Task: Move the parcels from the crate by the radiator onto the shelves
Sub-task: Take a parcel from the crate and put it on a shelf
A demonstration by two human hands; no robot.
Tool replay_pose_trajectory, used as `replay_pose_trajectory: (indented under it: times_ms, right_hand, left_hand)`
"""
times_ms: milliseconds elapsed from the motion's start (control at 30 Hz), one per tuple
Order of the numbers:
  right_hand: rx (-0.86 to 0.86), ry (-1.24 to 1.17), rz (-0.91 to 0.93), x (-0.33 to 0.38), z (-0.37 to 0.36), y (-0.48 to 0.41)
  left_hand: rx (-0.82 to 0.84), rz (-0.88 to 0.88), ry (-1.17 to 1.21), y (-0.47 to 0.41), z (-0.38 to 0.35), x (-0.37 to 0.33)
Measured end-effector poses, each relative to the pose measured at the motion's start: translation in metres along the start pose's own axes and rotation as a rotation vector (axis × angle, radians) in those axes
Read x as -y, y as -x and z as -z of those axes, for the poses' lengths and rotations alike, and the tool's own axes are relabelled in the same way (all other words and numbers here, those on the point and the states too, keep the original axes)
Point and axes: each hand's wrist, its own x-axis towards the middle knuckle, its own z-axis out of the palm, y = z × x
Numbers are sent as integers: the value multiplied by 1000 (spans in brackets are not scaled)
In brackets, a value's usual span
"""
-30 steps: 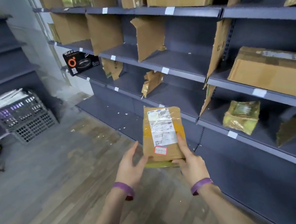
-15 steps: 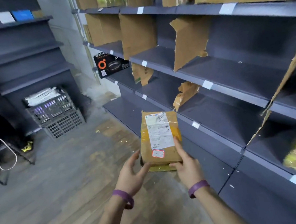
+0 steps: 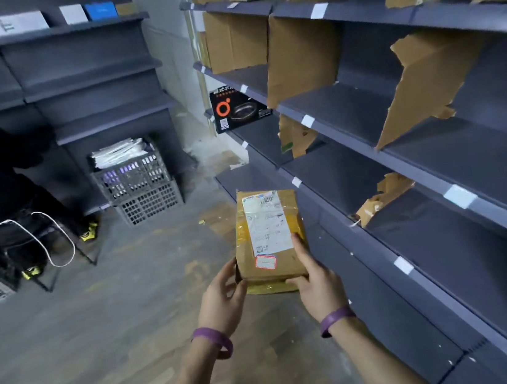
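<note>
Shelves (image 3: 435,161), dark grey and long, fill my view from 12 round to 4 o'clock, their tiers split by torn cardboard dividers (image 3: 299,57). Worn plank floor (image 3: 86,326) spreads from 6 to 9 o'clock. A second, shorter rack (image 3: 86,81) in the same grey stands at 10 to 11 o'clock.

At the foot of that rack, around 10 o'clock, the crate (image 3: 132,175) sits on top of an upturned lower crate (image 3: 150,202), with pale flat packets heaped in it. A black printed box (image 3: 239,108) stands on the end of a middle tier at 12 o'clock.

The parcel (image 3: 268,238) is in front of me, just below centre, off the shelving and close beside the front edge of a low tier. It is brown card under yellowish tape, with its white label (image 3: 268,225) facing me.

My left hand (image 3: 222,295) grips its lower left corner, thumb on the edge. My right hand (image 3: 317,280) grips the lower right, thumb laid up the face and fingers curled underneath. A purple band (image 3: 213,340) circles each wrist.
</note>
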Motion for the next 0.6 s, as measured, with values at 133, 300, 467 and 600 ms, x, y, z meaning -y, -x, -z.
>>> replay_pose_trajectory:
  times_ms: [133, 300, 467, 600]
  right_hand:
    - [-14, 4, -50, 5, -30, -48]
    - [-44, 16, -146, 20, -74, -115]
    - [-89, -3, -231, 50, -118, -177]
    - [-82, -18, -271, 68, -146, -222]
  left_hand:
    - [25, -6, 5, -60, 11, 14]
    - [96, -31, 17, -153, 35, 30]
    - [168, -27, 10, -239, 70, 44]
    - [181, -38, 8, -289, 93, 51]
